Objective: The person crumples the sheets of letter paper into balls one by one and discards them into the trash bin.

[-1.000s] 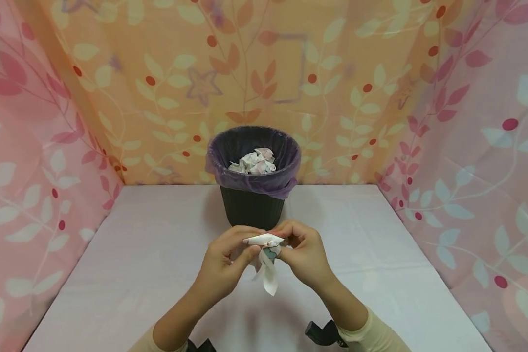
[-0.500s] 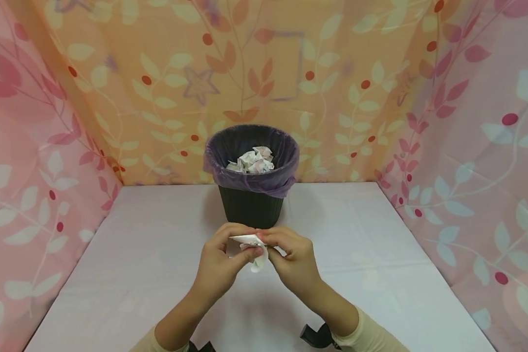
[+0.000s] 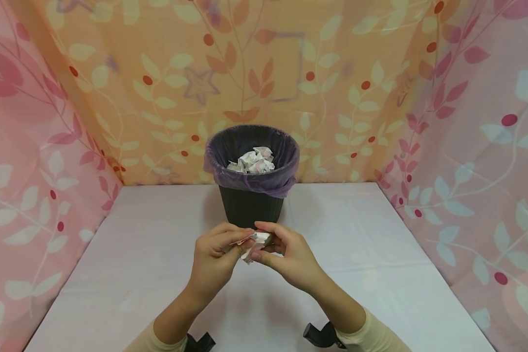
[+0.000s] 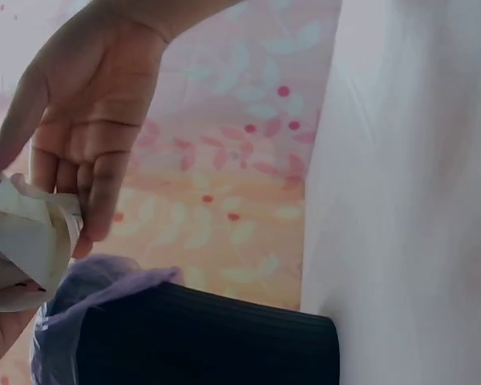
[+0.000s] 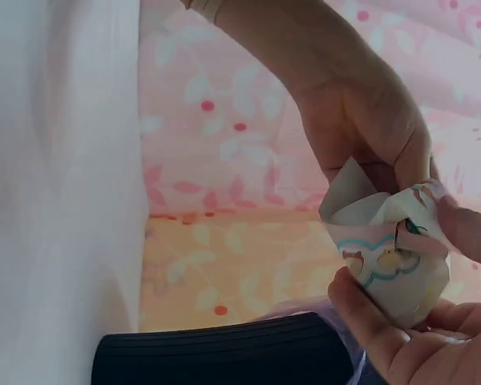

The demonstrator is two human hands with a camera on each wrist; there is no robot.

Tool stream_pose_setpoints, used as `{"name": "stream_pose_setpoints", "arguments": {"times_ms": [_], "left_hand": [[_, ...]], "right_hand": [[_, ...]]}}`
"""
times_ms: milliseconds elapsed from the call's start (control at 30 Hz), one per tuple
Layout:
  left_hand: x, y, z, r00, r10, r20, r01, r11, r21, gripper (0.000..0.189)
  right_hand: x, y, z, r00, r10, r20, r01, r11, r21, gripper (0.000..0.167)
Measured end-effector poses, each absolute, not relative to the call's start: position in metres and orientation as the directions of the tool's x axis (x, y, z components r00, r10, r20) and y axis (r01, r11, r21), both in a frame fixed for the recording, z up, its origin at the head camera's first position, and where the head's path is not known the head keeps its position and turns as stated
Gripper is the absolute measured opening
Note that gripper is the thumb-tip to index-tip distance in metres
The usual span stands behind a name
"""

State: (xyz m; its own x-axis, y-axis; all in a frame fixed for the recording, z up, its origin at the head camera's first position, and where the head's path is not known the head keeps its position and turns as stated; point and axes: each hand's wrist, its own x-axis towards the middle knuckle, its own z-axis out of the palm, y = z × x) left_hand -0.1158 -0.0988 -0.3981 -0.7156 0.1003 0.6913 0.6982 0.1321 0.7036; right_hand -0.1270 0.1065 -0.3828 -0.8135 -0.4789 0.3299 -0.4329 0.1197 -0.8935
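Note:
In the head view, a small crumpled piece of paper (image 3: 260,238) is held up off the table, in front of the bin. The left hand (image 3: 215,254) pinches its left side between thumb and fingers. From the other side, the right hand (image 3: 292,254) grips it, thumb low and index finger over the top. Seen from the right wrist, the paper (image 5: 393,257) is white with a printed cartoon and a blue outline, bunched with a pointed corner sticking up. The left wrist view shows plain folded faces of the paper (image 4: 32,241).
A dark bin (image 3: 253,205) with a purple liner (image 3: 264,183) stands at the back middle of the white table (image 3: 356,274). Inside lie crumpled papers (image 3: 253,161). Patterned cloth (image 3: 158,122) hangs behind and at both sides. Black wrist mounts (image 3: 321,335) sit below the forearms.
The long strip of paper hanging below the hands has been folded up, leaving a smaller bundle. The right hand has shifted its grip, its fingers now more spread around the paper.

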Motion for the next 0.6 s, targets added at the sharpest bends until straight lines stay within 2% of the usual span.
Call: {"name": "stream_pose_setpoints", "arguments": {"times_ms": [67,200,333,400,433,500,600], "left_hand": [[-0.115,-0.098,-0.397,-0.707,0.173,0.686,0.708,0.166,0.687,0.029],[-0.113,-0.1,-0.391,-0.731,0.311,0.607,0.676,0.213,0.705,0.04],[-0.11,-0.103,-0.387,-0.744,0.379,0.55,0.656,0.26,0.709,0.053],[-0.11,-0.104,-0.384,-0.75,0.405,0.523,0.639,0.24,0.731,0.06],[-0.109,-0.106,-0.383,-0.752,0.417,0.51,0.624,0.203,0.755,0.063],[-0.109,-0.11,-0.378,-0.752,0.446,0.485,0.559,0.042,0.828,0.068],[-0.111,-0.116,-0.373,-0.74,0.482,0.469,0.403,-0.24,0.883,0.074]], "right_hand": [[-0.128,0.107,-0.384,-0.843,-0.443,0.305,-0.403,0.145,-0.903,0.049],[-0.132,0.109,-0.388,-0.87,-0.375,0.319,-0.391,0.131,-0.911,0.03],[-0.135,0.108,-0.393,-0.852,-0.306,0.425,-0.489,0.172,-0.855,0.016],[-0.136,0.108,-0.395,-0.828,-0.292,0.479,-0.538,0.175,-0.824,0.011],[-0.137,0.109,-0.395,-0.818,-0.294,0.494,-0.55,0.152,-0.821,0.009],[-0.139,0.111,-0.392,-0.805,-0.318,0.5,-0.54,0.047,-0.84,0.01],[-0.144,0.118,-0.386,-0.796,-0.371,0.478,-0.447,-0.171,-0.878,0.019]]}}
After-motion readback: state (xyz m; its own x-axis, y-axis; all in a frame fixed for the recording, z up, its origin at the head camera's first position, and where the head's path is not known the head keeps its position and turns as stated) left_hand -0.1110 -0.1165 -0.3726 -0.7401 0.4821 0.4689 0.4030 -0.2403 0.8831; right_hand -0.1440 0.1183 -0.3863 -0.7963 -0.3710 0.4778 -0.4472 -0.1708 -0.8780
